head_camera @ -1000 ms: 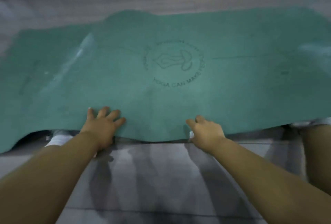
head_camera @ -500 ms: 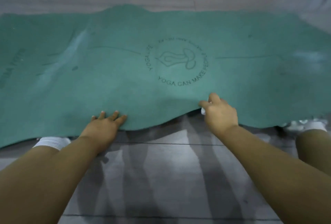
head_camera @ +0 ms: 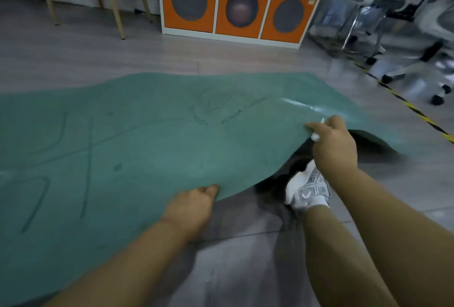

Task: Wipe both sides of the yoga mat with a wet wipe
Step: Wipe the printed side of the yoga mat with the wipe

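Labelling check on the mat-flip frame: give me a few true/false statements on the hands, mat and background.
1. Both hands grip the near edge of the green rubber yoga mat. True: left hand, right hand.
2. The mat lies flat on the floor. False: its near edge is lifted at the right hand.
3. The white wet wipe is in the left hand. False: it shows at the right hand's grip.
4. A white sneaker shows under the raised edge. True.
5. The cabinet behind has blue doors. False: orange.
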